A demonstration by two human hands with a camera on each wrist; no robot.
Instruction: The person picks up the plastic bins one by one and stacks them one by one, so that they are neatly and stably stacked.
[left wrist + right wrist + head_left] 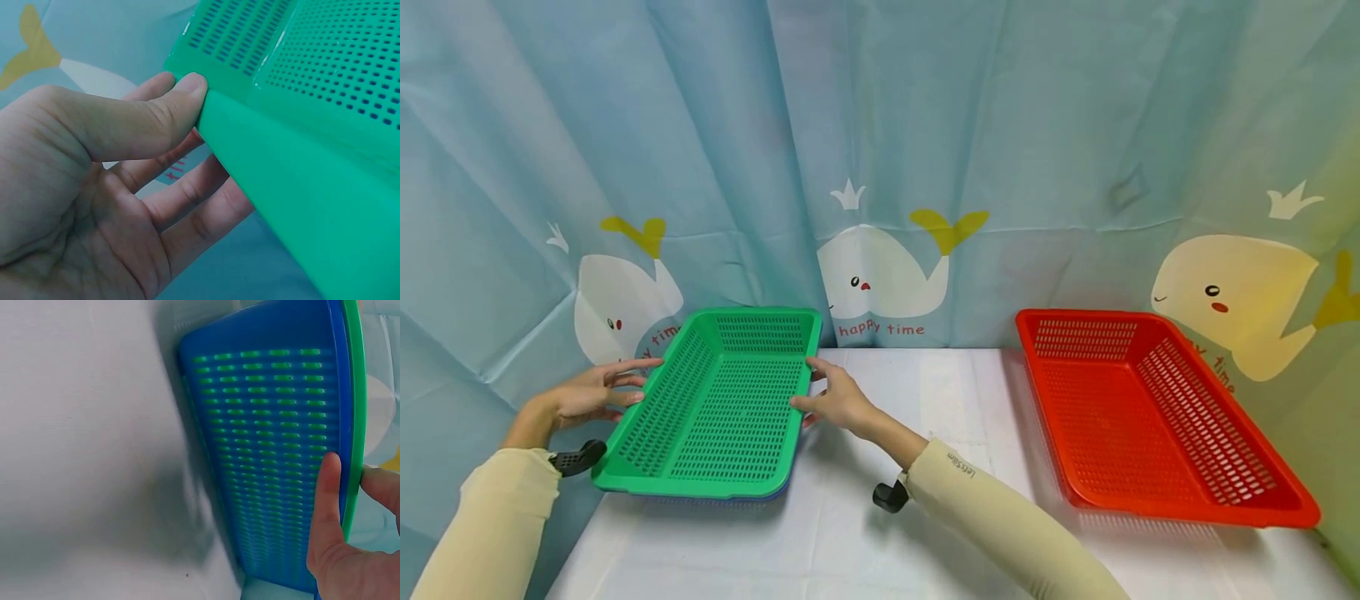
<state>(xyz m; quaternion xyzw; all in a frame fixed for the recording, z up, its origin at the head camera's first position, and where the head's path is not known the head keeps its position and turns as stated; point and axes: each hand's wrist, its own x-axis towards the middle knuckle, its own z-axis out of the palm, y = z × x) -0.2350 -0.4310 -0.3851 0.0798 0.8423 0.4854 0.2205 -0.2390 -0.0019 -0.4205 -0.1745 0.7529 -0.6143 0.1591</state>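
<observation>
A green plastic basket (741, 408) with slotted walls is nested in a blue basket (269, 322) at the left of the table. On its left side, my left hand (583, 396) pinches the green rim, thumb on top and fingers beneath. My right hand (842, 402) grips the right side; in the right wrist view one finger lies on the blue outer wall and another digit touches the green rim. Most of the blue basket is hidden in the head view. Both baskets appear empty from above.
A red basket (1138, 425) stands at the right, with a pale basket edge (1150, 523) showing under it. White cloth (925, 483) covers the table. Behind hangs a light blue curtain (895, 125) with whale prints, close to the baskets' far edges.
</observation>
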